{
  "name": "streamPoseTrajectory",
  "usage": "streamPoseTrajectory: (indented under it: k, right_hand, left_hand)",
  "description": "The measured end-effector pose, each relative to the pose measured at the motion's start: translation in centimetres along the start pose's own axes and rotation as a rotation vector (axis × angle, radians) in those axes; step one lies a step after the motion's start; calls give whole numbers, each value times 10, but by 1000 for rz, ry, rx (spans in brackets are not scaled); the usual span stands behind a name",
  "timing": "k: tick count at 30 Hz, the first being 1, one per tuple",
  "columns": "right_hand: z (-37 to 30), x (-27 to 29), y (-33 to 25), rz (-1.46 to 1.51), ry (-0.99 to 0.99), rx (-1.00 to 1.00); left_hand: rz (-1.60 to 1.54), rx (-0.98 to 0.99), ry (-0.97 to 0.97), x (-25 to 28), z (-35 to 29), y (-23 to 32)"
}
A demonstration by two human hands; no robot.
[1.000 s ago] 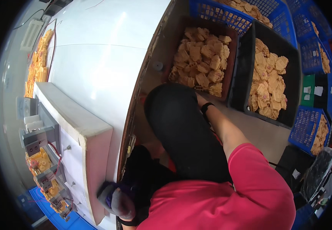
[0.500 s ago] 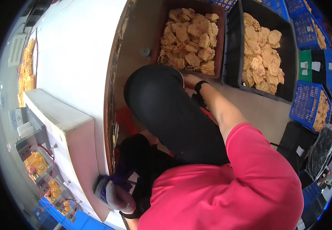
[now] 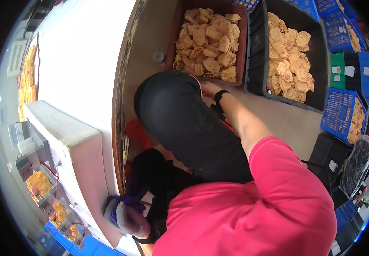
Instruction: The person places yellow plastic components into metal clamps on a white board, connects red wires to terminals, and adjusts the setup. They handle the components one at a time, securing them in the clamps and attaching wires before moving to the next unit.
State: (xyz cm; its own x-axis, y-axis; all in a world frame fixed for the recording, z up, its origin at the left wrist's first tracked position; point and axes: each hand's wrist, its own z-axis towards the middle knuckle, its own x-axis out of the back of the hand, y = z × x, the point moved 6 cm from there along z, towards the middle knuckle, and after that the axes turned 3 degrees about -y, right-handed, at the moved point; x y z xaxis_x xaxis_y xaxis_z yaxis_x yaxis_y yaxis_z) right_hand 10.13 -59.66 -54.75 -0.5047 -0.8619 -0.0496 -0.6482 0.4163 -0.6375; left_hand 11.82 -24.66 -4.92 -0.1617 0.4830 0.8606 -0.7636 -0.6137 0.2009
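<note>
My right hand [image 3: 210, 88] reaches down past my bent knee, beside the near rim of a brown-red crate [image 3: 243, 64]. Its fingers are mostly hidden behind the black trouser leg, so what it holds, if anything, does not show. My left hand [image 3: 132, 219], in a grey and purple glove, is low beside the pale pink side of a white box [image 3: 91, 166]. Purple fabric [image 3: 136, 205] bunches next to it, and the finger shape is unclear. Many yellowish plastic parts [image 3: 210, 42] fill the brown-red crate.
A black crate [image 3: 257, 47] of similar parts stands to the right, with blue crates [image 3: 335, 113] beyond. The white tabletop [image 3: 82, 51] runs along the left. Yellow assemblies [image 3: 39, 183] sit in grey fixtures with red wires. A small grey cylinder [image 3: 158, 56] is on the floor.
The whole view has shifted slightly, with the crates a little further left and up. Both hands keep nearly the same places.
</note>
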Motion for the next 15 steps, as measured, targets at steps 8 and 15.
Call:
streamPoseTrajectory:
  k: [8,15]
  right_hand:
    - [-23,-6,-15,54,-160,-105]
    - [-44,-2,-33,-21,-166,-146]
  left_hand:
    - [-30,-48,-29,3,-21,-20]
    - [39,-86,-75,1,-12,-13]
